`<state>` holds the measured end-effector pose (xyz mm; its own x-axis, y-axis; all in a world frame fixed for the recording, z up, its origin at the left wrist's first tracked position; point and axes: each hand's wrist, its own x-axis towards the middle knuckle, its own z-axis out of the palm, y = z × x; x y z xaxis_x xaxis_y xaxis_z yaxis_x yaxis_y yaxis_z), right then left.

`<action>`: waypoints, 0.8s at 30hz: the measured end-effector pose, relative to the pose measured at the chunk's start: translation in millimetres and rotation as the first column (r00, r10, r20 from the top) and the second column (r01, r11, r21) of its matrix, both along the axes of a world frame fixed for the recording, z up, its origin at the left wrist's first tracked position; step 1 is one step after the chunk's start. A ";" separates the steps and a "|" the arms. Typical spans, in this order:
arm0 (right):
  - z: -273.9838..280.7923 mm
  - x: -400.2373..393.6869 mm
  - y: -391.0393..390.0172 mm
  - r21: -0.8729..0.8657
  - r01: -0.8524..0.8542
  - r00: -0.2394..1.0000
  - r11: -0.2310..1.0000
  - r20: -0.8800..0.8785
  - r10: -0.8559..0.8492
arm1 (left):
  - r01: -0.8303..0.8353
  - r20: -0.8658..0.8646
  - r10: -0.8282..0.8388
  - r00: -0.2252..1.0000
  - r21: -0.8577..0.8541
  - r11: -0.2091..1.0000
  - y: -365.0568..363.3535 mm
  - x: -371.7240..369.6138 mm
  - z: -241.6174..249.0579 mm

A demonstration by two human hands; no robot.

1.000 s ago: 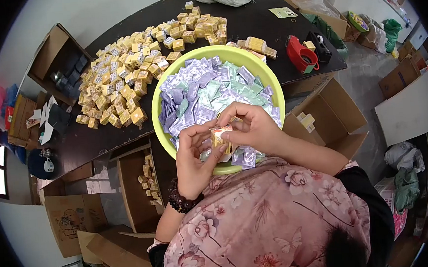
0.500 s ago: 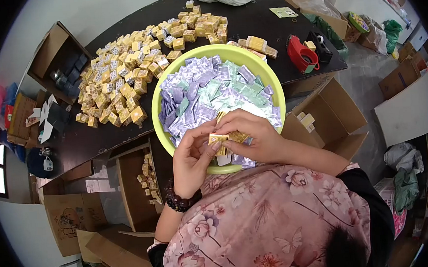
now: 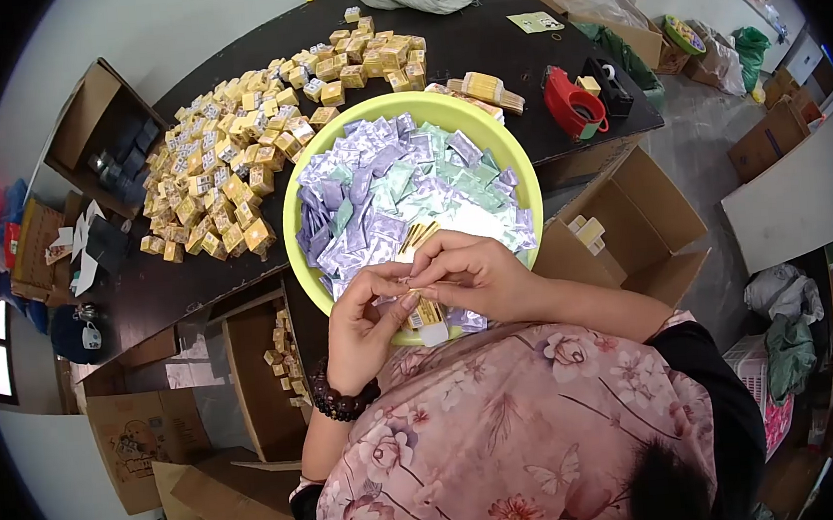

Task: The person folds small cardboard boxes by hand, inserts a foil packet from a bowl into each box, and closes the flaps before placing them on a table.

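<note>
Over the near rim of a lime-green basin (image 3: 531, 189), both hands meet at a small yellow printed box (image 3: 424, 314) with a white flap at its lower end. My left hand (image 3: 368, 319) has thumb and fingers closed on the box's left side. Pinched at its upper end are the fingertips of my right hand (image 3: 476, 277). Thin gold-and-dark striped edges (image 3: 420, 238) stick up beside the right fingers. Beneath the hands, the basin is heaped with lilac sachets (image 3: 365, 220) and pale green sachets (image 3: 469, 187). My fingers hide part of the box.
A large pile of small yellow boxes (image 3: 226, 167) covers the dark table (image 3: 235, 282) at left. Behind the basin lies a bundle of flat yellow cartons (image 3: 484, 87). A red tape dispenser (image 3: 572, 104) stands at right. Open cardboard boxes (image 3: 640, 215) flank the table below.
The box has tipped between my fingers, its white flap now facing down toward me. Both hands have closed in together at its upper end. The whole view has shifted slightly.
</note>
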<state>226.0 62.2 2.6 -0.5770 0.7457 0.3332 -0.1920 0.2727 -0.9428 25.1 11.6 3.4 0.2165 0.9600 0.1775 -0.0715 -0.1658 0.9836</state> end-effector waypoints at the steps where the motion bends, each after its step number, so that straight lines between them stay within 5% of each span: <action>1: 1.1 4.7 5.8 0.011 -0.082 0.994 0.997 0.071 0.081 | 0.024 0.004 -0.024 1.000 0.015 1.000 -0.1 -1.6 -1.7; 2: 2.3 9.9 13.0 0.017 -0.165 0.977 0.986 0.143 0.160 | 0.019 0.004 -0.019 1.000 0.016 1.000 0.4 -1.8 -3.6; 4: 6.9 22.3 33.4 0.187 0.158 0.917 0.970 0.336 -0.214 | -0.050 0.131 0.051 0.990 -0.013 0.999 1.7 -2.4 -7.7; 5: -5.8 31.8 53.1 0.468 0.290 0.742 0.835 0.441 -0.505 | -0.074 0.252 0.102 0.962 -0.118 0.990 2.2 -4.0 -10.4; 7: -26.5 50.5 78.1 0.530 0.337 0.432 0.778 0.647 -0.628 | -0.081 0.327 0.145 0.934 -0.202 0.976 2.5 -4.6 -6.5; 9: -29.4 55.7 92.7 0.482 0.302 0.486 0.822 0.665 -0.568 | -0.043 0.406 0.168 0.898 -0.300 0.953 3.8 -2.7 1.8; 11: -21.8 53.0 93.3 0.222 0.327 0.556 0.918 0.741 -0.377 | 0.027 0.464 0.155 0.872 -0.362 0.932 4.7 -3.5 8.8; 15: -24.1 50.0 91.4 0.227 0.398 0.581 0.889 0.688 -0.435 | 0.083 0.541 0.176 0.822 -0.420 0.904 6.1 -10.5 4.0; 17: -1.1 44.8 76.6 0.408 0.585 0.599 0.701 0.364 -0.713 | 0.038 0.544 0.217 0.811 -0.418 0.908 7.8 -8.7 1.6; 20: 35.7 21.8 35.3 0.196 0.511 0.853 0.837 0.002 -0.521 | -0.024 0.542 0.255 0.801 -0.396 0.918 9.1 1.1 -4.8; 23: 42.4 3.9 10.2 0.684 0.336 0.832 0.647 0.106 -0.544 | -0.035 0.557 0.220 0.801 -0.324 0.945 7.1 11.4 -1.9; 24: 35.5 1.4 9.8 0.720 0.283 0.820 0.633 0.161 -0.550 | -0.032 0.575 0.196 0.794 -0.283 0.959 4.6 12.8 -0.7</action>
<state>227.4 71.9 38.1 -0.4277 0.6077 0.6691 0.3893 0.7919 -0.4704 37.9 16.2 2.7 0.0331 0.9994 -0.0105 -0.6484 0.0295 0.7607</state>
